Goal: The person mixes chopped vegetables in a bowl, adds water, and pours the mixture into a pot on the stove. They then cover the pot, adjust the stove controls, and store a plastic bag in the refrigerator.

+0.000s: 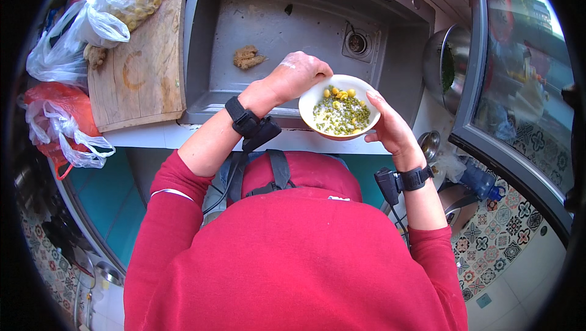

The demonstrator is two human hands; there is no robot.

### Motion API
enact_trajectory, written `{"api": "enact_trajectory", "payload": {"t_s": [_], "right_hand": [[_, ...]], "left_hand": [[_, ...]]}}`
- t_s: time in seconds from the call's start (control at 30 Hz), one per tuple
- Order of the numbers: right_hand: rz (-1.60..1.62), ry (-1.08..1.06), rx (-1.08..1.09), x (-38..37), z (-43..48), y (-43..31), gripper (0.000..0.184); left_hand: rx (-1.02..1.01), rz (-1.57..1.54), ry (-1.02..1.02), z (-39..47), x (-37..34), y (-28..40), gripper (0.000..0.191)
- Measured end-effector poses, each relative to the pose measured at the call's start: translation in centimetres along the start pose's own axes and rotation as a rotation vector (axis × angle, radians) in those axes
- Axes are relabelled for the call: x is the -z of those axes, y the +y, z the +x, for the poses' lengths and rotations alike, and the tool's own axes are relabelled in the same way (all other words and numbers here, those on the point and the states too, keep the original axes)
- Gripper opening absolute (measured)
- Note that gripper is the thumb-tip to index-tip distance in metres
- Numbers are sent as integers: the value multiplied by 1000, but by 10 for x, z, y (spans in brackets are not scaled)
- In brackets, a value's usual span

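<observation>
A white bowl (306,107) is held between my two hands above the front edge of the sink. Inside it lie green mung beans (359,113), white grains resembling rice, and several round yellow seeds (341,94). My left hand (295,74) bends over the bowl's far left rim, its fingertips at the edge and white residue on its back. My right hand (391,123) grips the right side, thumb on the rim and other fingers partly hidden underneath. Beyond my left hand, a knobbly piece of ginger root (248,58) rests on the floor of the stainless steel sink (274,20).
On the left, a wooden cutting board (142,56) bears a plastic bag (107,15) of yellow seeds and more ginger (94,56). A red plastic bag (59,116) sits nearer. The drain (357,43), a steel bowl (432,65) and a framed glass pane (522,102) are right.
</observation>
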State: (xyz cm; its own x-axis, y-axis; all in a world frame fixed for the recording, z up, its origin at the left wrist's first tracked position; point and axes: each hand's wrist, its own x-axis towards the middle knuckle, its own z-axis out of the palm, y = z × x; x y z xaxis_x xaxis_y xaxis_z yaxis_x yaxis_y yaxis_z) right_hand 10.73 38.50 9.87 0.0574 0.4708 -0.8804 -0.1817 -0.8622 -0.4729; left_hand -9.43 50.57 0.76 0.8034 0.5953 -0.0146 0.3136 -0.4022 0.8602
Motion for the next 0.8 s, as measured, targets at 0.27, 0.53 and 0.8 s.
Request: {"api": "enact_trajectory", "payload": {"t_s": [0.27, 0.53, 0.8], "right_hand": [[-39, 4, -15, -5, -2, -3, 53], [-34, 26, -37, -7, -3, -3, 54], [-48, 30, -39, -9, -5, -4, 53]], "left_hand": [[13, 15, -7, -1, -4, -2, 15], [1, 23, -8, -2, -6, -4, 15], [16, 14, -11, -3, -7, -5, 15]]}}
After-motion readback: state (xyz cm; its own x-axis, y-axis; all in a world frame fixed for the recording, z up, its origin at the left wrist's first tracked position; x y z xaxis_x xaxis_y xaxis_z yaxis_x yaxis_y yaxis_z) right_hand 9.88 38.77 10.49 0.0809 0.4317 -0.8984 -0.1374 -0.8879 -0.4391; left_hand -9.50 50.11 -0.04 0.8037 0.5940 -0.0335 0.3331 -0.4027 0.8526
